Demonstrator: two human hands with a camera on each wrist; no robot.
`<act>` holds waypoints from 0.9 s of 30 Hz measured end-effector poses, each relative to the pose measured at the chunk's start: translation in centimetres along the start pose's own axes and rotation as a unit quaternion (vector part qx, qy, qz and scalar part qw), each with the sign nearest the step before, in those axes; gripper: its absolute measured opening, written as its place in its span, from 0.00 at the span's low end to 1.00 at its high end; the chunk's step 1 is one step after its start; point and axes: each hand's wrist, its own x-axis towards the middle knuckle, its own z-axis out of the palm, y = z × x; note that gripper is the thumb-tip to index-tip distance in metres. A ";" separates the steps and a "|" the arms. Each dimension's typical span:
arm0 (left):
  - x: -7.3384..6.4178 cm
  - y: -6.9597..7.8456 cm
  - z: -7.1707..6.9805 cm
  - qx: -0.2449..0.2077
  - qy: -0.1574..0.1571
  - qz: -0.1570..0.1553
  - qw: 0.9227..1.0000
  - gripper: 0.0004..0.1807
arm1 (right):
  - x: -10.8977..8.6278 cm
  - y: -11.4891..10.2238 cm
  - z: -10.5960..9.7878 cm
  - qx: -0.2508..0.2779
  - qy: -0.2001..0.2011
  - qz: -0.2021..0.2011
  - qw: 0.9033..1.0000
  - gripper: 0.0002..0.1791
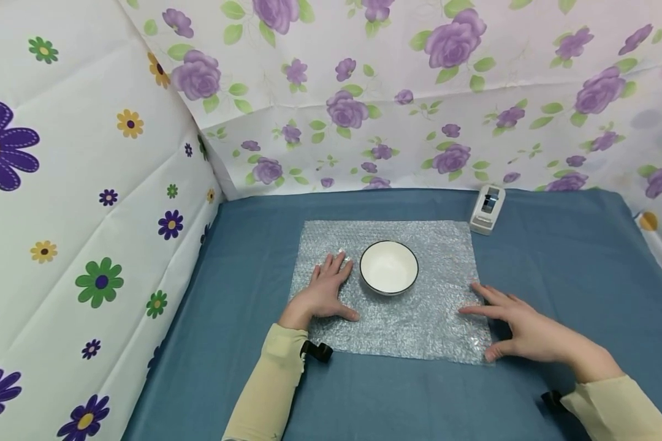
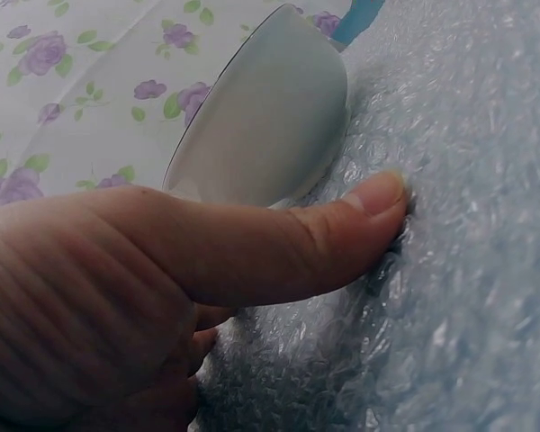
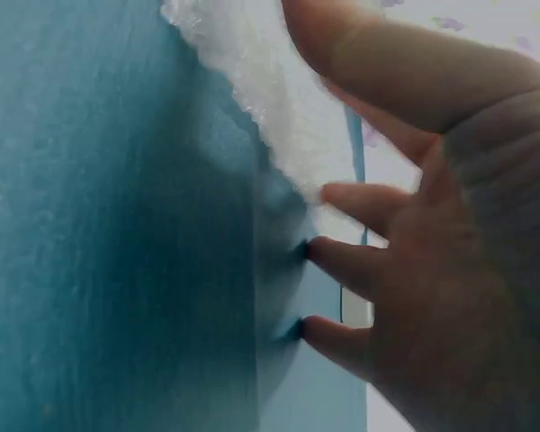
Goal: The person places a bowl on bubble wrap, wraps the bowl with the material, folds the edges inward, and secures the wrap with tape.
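Observation:
A white bowl (image 1: 388, 267) with a dark rim stands upright on a sheet of bubble wrap (image 1: 414, 331) spread over the blue cloth. To the left of the bowl, my left hand (image 1: 325, 294) rests on the wrap with fingers spread and thumb extended. The left wrist view shows that thumb (image 2: 297, 243) on the bubble surface, with the bowl (image 2: 270, 117) behind it. My right hand (image 1: 521, 331) is at the wrap's right edge, fingers stretched out and thumb near the lower right corner. In the right wrist view its fingertips touch the blue cloth beside the wrap's edge (image 3: 252, 90).
A small white device (image 1: 487, 209) with a dark window lies beyond the wrap's back right corner. Blue cloth (image 1: 243, 294) covers the table. Flower-printed sheets (image 1: 331, 79) hang at the back and left. Each wrist carries a black strap mount (image 1: 317, 351).

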 end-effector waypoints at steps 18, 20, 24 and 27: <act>-0.1 0.0 -0.1 0.004 -0.004 0.005 1.000 0.68 | -0.7 0.2 0.9 -0.032 0.007 0.009 0.999 0.25; 0.0 0.0 -0.1 0.006 -0.004 0.004 1.000 0.68 | -0.7 0.2 1.0 -0.032 0.008 0.012 0.999 0.24; 0.0 -0.1 -0.1 0.010 -0.004 0.003 1.000 0.68 | -0.7 0.2 1.1 -0.032 0.012 0.016 0.999 0.21; 0.0 -0.1 -0.1 0.010 -0.004 0.004 1.000 0.68 | -0.6 0.1 1.1 -0.032 0.016 0.019 0.999 0.20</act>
